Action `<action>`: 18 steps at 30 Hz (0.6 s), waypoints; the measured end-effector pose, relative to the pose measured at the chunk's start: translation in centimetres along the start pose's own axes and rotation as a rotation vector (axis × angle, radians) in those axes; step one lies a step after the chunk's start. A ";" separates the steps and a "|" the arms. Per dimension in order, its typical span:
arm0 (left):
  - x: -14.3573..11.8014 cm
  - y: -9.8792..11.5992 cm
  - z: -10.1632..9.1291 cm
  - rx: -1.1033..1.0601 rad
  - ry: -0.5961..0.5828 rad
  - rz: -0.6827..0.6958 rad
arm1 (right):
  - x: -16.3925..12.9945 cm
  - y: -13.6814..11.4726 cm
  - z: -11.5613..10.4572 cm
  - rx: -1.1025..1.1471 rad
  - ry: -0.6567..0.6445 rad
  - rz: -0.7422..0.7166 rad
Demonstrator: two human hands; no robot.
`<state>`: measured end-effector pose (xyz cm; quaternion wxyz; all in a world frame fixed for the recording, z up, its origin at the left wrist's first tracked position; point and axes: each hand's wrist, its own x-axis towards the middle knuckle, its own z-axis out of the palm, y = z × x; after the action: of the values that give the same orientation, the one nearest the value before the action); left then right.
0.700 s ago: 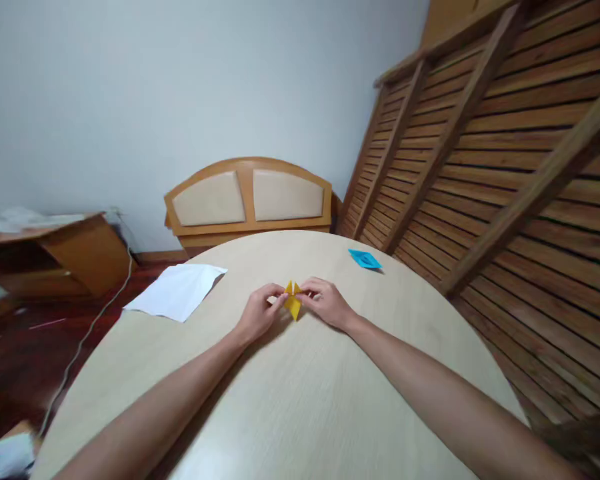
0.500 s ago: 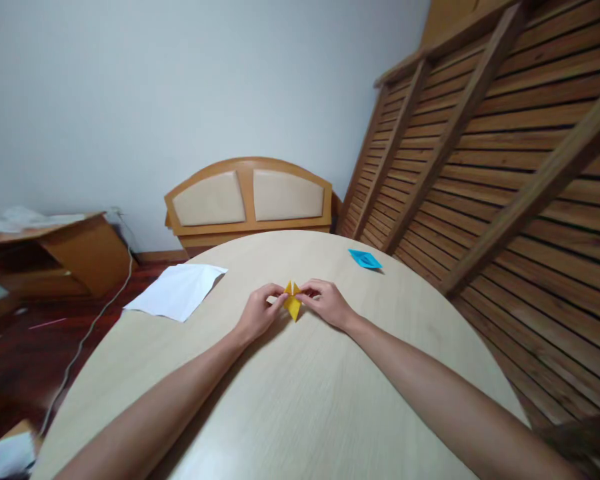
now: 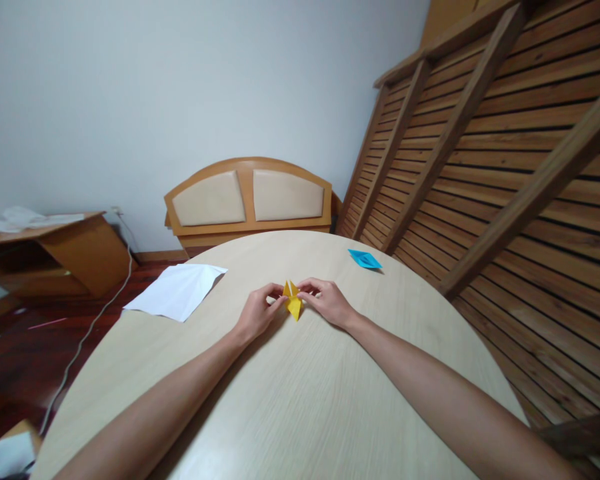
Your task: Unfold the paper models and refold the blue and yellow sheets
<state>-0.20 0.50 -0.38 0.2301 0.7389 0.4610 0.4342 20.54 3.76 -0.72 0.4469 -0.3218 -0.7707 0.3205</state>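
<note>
While both hands (image 3: 290, 308) pinch it, yellow paper (image 3: 293, 300) points toward the person

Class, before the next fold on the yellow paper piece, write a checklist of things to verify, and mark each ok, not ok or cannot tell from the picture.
1. Left hand grips the yellow paper piece at its left side: ok.
2. Right hand grips it at the right side: ok.
3. Piece is down on the table, not lifted high: ok.
4. Creases sharp and aligned: cannot tell, too small to see.
5. Blue folded paper lies apart from the hands, at far right: ok.
6. White sheet lies apart, overhanging the table's left edge: ok.
</note>
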 end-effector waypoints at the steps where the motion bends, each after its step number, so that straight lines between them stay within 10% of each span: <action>1: 0.0 0.0 0.0 -0.001 0.003 0.000 | 0.0 0.0 0.0 -0.002 0.002 0.003; 18: -0.3 0.2 0.2 0.027 -0.004 0.048 | -0.3 -0.7 -0.1 -0.255 0.069 -0.331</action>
<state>0.05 0.16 -0.45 0.2104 0.7536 0.4485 0.4320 20.64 3.12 -0.25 0.4753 -0.2553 -0.8317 0.1313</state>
